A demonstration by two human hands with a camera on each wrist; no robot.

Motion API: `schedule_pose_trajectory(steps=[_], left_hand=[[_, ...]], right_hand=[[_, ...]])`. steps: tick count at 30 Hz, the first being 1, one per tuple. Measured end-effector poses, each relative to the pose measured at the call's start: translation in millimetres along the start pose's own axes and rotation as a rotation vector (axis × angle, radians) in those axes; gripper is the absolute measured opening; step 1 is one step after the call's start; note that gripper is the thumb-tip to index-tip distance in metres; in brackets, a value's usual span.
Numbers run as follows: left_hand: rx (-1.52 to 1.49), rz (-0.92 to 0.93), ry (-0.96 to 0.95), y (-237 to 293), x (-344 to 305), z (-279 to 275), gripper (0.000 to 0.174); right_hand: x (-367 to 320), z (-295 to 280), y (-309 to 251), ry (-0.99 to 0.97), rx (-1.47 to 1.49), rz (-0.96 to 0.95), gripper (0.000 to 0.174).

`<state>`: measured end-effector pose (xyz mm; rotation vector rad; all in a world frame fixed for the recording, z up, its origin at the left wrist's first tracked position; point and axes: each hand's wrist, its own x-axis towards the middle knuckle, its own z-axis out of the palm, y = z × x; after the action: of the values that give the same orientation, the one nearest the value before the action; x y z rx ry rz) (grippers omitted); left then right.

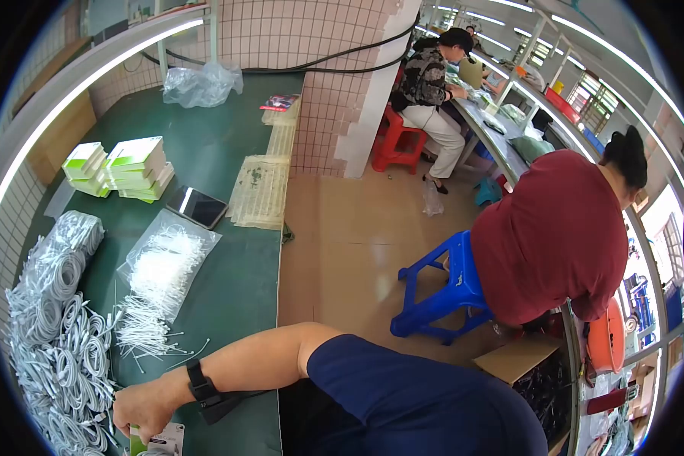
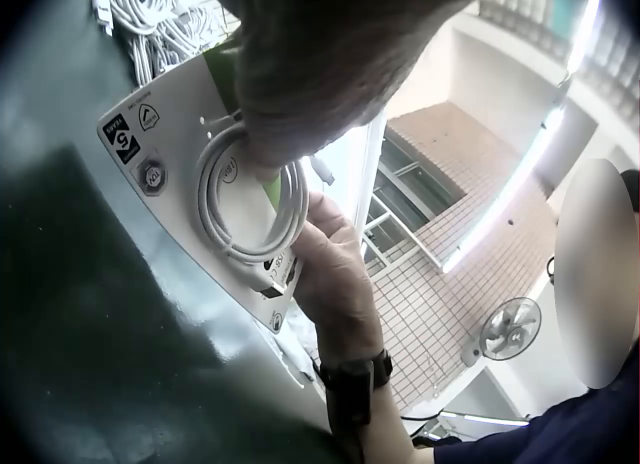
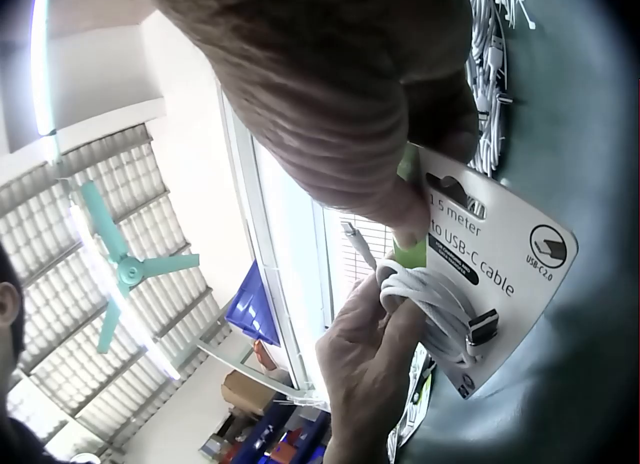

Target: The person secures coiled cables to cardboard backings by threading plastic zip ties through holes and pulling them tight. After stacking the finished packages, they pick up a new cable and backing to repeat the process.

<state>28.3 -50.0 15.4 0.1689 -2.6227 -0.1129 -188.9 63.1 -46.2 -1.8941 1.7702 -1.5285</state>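
Observation:
A printed white and green packaging card (image 3: 535, 279) for a USB-C cable is between my two hands. Against its face lies a coiled white USB cable (image 2: 210, 209), its plug over the lower part of the card. My left hand (image 3: 365, 359) pinches the coil with thumb and fingers in the right wrist view. At the card's edge, my right hand (image 2: 338, 279) grips the card beside the coil. From the head camera, the right hand (image 1: 146, 409) shows low at the left over the green table (image 1: 243, 319), and the left hand is out of sight.
Bundled white cables (image 1: 61, 342) pile along the table's left side. Beside them lie white zip ties (image 1: 156, 281) on an open plastic bag, a phone (image 1: 196, 207) and stacked cards (image 1: 133, 167). A person in a red top sits on a blue stool (image 1: 444, 296) at the right.

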Motion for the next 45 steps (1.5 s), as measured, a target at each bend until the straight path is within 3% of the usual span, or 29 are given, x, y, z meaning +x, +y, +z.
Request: schedule_pose_trajectory(steps=[5,9,10,11,12,13,21,29,38,45], left_hand=[[-0.035,-0.036,-0.030,-1,-2,2,0.039],[-0.078,-0.049,-0.002,-10,-4,10,0.033],[0.021,0.022,-0.027,-29,-9,20,0.047],[-0.142,0.065,0.104,-38,-6,40,0.031],[-0.181,-0.006,0.039,-51,-21,48,0.037],[-0.129,0.073,0.098,-37,-14,40,0.036],[-0.003,0.076,0.261,-2,8,27,0.049],[-0.064,0.028,0.251,-2,2,35,0.055],[-0.263,0.012,0.338,0,-2,38,0.039],[-0.285,0.062,0.362,-3,1,38,0.036]], right_hand=[[0,-1,-2,-0.037,0.006,0.012,0.032],[-7,-12,-27,0.051,0.073,0.030,0.036],[-7,-16,-35,0.054,0.124,0.025,0.037],[-8,-18,-40,0.059,0.041,0.048,0.036],[-10,-21,-42,0.066,-0.007,-0.015,0.038],[-11,-22,-47,0.068,0.009,-0.023,0.040],[-12,-22,-58,0.068,-0.268,-0.167,0.045],[-15,-11,-54,0.126,-0.305,-0.140,0.036],[-17,-6,-48,0.193,-0.178,-0.092,0.021],[-18,-6,-41,0.232,-0.054,-0.040,0.022]])
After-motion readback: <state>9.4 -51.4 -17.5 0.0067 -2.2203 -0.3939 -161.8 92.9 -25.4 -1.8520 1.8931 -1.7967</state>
